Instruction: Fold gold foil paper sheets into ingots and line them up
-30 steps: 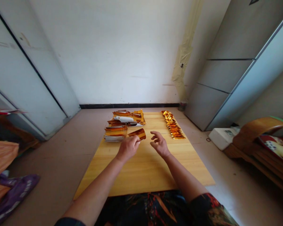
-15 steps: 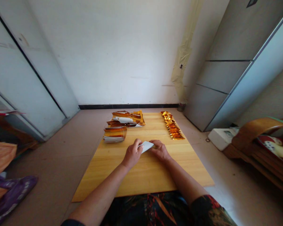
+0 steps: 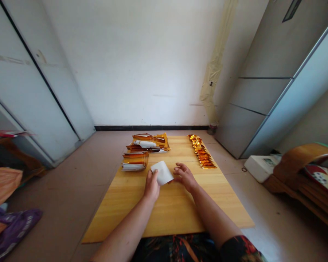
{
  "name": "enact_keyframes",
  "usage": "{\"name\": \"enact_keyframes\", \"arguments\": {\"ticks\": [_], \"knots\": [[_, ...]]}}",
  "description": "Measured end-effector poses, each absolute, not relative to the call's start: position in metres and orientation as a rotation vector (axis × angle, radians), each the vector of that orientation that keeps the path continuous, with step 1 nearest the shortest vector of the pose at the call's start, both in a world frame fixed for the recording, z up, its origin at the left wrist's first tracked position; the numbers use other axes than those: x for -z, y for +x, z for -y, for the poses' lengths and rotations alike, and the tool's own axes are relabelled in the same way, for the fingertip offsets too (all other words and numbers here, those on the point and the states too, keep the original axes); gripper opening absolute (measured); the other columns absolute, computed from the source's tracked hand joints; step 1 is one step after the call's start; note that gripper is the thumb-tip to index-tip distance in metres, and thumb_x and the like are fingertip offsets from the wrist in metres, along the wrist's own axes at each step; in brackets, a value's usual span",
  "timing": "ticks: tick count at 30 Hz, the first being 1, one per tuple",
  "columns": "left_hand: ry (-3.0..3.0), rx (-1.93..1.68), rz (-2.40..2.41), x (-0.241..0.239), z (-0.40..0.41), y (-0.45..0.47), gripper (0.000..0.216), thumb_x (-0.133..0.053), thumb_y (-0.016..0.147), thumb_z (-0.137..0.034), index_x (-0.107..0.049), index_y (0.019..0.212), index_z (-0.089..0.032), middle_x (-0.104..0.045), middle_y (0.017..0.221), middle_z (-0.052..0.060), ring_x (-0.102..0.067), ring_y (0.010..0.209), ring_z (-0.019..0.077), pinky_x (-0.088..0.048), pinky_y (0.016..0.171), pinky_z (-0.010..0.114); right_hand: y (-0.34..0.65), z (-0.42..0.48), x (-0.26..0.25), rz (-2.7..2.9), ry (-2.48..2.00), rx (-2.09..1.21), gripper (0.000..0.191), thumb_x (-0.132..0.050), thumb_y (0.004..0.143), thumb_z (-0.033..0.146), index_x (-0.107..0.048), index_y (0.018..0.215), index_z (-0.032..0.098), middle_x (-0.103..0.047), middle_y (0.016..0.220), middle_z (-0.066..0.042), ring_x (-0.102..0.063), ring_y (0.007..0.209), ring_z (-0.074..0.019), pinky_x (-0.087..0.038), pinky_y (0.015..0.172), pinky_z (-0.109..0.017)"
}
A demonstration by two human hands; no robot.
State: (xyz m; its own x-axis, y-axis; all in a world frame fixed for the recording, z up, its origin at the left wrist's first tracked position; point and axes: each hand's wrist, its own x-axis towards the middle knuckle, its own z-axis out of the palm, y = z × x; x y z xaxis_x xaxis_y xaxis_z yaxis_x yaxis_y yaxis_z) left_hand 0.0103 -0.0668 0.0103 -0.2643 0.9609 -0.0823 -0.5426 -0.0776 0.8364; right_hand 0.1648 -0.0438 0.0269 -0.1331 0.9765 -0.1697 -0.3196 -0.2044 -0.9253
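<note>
Wooden table [image 3: 177, 211] below, left hand [image 3: 152, 185] pinches a white piece [image 3: 163, 174], droppable if grip slackens, with right hand [image 3: 186, 177], fingers parted, at three o'clock.

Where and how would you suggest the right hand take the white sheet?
Probably pinch the sheet at its right edge, from the right: it is flat, that edge faces the right hand, and the left hand holds the opposite side.

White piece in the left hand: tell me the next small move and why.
Probably bring the right hand in to pinch the white piece by its right edge: the left hand grips the opposite side, thumb on top, while the right fingers are parted beside that edge, contact unclear.
</note>
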Motion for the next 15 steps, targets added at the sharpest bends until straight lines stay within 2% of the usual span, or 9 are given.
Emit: {"name": "enact_keyframes", "arguments": {"ticks": [3, 5, 7, 8, 11, 13, 15], "knots": [[0.541, -1.612, -0.849, -0.032, 0.061, 0.010, 0.036, -0.065, 0.069, -0.042, -0.052, 0.093, -0.020, -0.065, 0.087, 0.002, -0.062, 0.076, 0.0150, -0.049, 0.067, 0.027, 0.156, 0.048, -0.027, 0.936, -1.142, -1.598, 0.046, -0.060, 0.072, 0.059, -0.053, 0.098, 0.022, -0.062, 0.080, -0.002, -0.060, 0.065, -0.0148, -0.050, 0.057, -0.028], [0.554, -1.620, -0.843, -0.043, 0.057, 0.010, 0.031, -0.061, 0.073, -0.041, -0.053, 0.094, -0.019, -0.066, 0.092, 0.004, -0.063, 0.080, 0.0162, -0.050, 0.070, 0.028, 0.150, 0.056, -0.028, 1.020, -1.149, -1.830, 0.056, -0.043, 0.077, 0.070, -0.055, 0.091, 0.018, -0.064, 0.076, -0.006, -0.060, 0.060, -0.0159, -0.049, 0.054, -0.029], [0.614, -1.654, -0.879, -0.048, 0.054, 0.011, 0.031, -0.056, 0.076, -0.042, -0.053, 0.096, -0.019, -0.067, 0.093, 0.005, -0.064, 0.083, 0.0168, -0.050, 0.072, 0.029, 0.145, 0.064, -0.031, 1.146, -1.067, -2.084, 0.068, -0.030, 0.078, 0.076, -0.059, 0.083, 0.014, -0.066, 0.078, -0.012, -0.062, 0.063, -0.0179, -0.048, 0.055, -0.029], [0.649, -1.655, -0.900, -0.049, 0.053, 0.013, 0.031, -0.055, 0.077, -0.043, -0.052, 0.097, -0.019, -0.067, 0.092, 0.004, -0.064, 0.082, 0.0168, -0.050, 0.071, 0.029, 0.141, 0.067, -0.032, 1.180, -0.992, -2.091, 0.068, -0.032, 0.078, 0.075, -0.061, 0.084, 0.014, -0.067, 0.082, -0.012, -0.063, 0.070, -0.0188, -0.049, 0.058, -0.029], [0.736, -1.616, -0.942, -0.043, 0.055, 0.017, 0.034, -0.057, 0.074, -0.044, -0.053, 0.095, -0.018, -0.066, 0.082, 0.002, -0.064, 0.076, 0.0165, -0.049, 0.065, 0.027, 0.134, 0.066, -0.035, 1.076, -0.955, -1.771, 0.050, -0.052, 0.076, 0.061, -0.061, 0.103, 0.019, -0.066, 0.102, -0.009, -0.062, 0.089, -0.0204, -0.049, 0.067, -0.029], [0.747, -1.611, -0.953, -0.037, 0.060, 0.020, 0.037, -0.062, 0.069, -0.043, -0.055, 0.094, -0.016, -0.067, 0.082, 0.003, -0.064, 0.076, 0.0166, -0.048, 0.064, 0.026, 0.132, 0.057, -0.034, 0.954, -1.065, -1.593, 0.048, -0.062, 0.071, 0.053, -0.060, 0.107, 0.021, -0.065, 0.109, -0.008, -0.061, 0.091, -0.0216, -0.050, 0.066, -0.030], [0.725, -1.579, -0.964, -0.030, 0.066, 0.021, 0.040, -0.066, 0.065, -0.041, -0.057, 0.093, -0.015, -0.068, 0.083, 0.004, -0.064, 0.076, 0.0172, -0.048, 0.063, 0.026, 0.135, 0.044, -0.031, 0.855, -1.043, -1.513, 0.047, -0.066, 0.067, 0.046, -0.059, 0.105, 0.020, -0.065, 0.106, -0.008, -0.061, 0.090, -0.0222, -0.050, 0.066, -0.031]]}}
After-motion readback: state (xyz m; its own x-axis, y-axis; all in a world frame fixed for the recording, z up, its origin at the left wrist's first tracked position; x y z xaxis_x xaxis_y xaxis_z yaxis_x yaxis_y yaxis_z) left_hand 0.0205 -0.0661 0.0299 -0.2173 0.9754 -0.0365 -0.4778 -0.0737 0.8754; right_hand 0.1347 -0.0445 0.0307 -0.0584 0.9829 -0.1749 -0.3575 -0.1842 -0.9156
